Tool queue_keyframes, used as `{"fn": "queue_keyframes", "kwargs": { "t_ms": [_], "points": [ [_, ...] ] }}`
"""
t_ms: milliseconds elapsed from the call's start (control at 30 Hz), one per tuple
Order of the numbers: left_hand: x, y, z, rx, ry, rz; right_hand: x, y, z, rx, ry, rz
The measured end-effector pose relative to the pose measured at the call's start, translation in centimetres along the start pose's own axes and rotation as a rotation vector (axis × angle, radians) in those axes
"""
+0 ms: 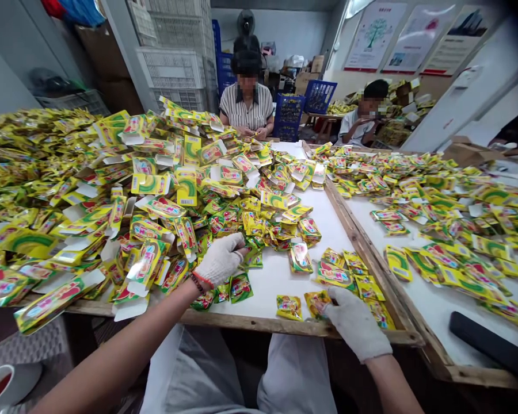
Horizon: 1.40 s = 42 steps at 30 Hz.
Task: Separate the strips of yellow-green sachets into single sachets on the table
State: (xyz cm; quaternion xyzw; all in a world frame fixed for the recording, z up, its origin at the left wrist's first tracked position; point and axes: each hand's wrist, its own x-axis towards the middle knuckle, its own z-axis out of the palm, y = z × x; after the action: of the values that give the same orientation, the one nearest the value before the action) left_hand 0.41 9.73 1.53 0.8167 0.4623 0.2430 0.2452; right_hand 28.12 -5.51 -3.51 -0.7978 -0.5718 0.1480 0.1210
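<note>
Both my hands wear white knit gloves. My left hand reaches into the pile of small yellow-green sachets, its fingers curled on some of them. Near the table's front edge, my right hand presses its fingers down on a small sachet, with another loose sachet just to its left. A heap of flat yellow cartons lies left of my left hand. The white table top has a wooden rim.
A second white table strewn with sachets adjoins on the right, with a black bar near its front. Two people sit at the far end. White crates and blue baskets stand behind. A bowl sits at lower left.
</note>
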Motion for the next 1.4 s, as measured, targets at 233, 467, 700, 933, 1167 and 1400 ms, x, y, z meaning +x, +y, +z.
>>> {"fn": "queue_keyframes", "kwargs": {
  "t_ms": [233,467,700,933,1167,1400],
  "points": [
    [-3.3,2.3,3.6,-0.647,-0.185,-0.264,-0.8,-7.3,-0.6,0.606,-0.148,-0.209],
    [-4.5,3.1,3.7,-0.819,-0.349,-0.277,0.2,-8.9,-0.3,0.505,-0.111,-0.207],
    [-4.3,4.0,5.1,-0.848,-0.251,-0.219,-0.7,-8.4,1.1,0.770,0.055,-0.064],
    [-1.1,6.1,7.6,-0.421,-0.251,0.087,-1.0,-4.3,0.7,0.910,0.053,0.063],
    [6.2,9.9,11.7,0.286,-0.253,-0.021,-0.4,-0.1,0.7,0.947,0.352,0.228],
    [5.4,9.1,10.6,0.396,-0.342,0.022,-0.5,0.5,1.2,0.946,0.390,0.248]
  ]
}}
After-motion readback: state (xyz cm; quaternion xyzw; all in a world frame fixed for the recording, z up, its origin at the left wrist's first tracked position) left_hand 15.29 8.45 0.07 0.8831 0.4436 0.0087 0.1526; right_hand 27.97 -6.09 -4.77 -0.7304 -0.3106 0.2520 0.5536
